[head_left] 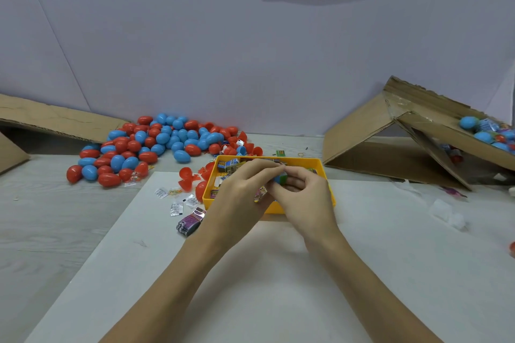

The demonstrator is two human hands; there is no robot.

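Observation:
Both my hands meet over a yellow tray point(317, 164) at the table's middle. My left hand point(239, 198) and my right hand point(303, 198) pinch one small blue and green toy piece point(280, 179) between their fingertips. A small printed packet point(260, 194) shows under my left fingers. The tray holds several small printed boxes point(227, 165). The piece is mostly hidden by my fingers.
A heap of red and blue plastic eggs point(156, 145) lies at the back left, with open red egg halves point(186, 178) beside the tray. Small packets point(178, 203) lie left of the tray on a white sheet point(278, 273). Cardboard ramps stand left point(55, 120) and right point(390, 131), the right one holding eggs.

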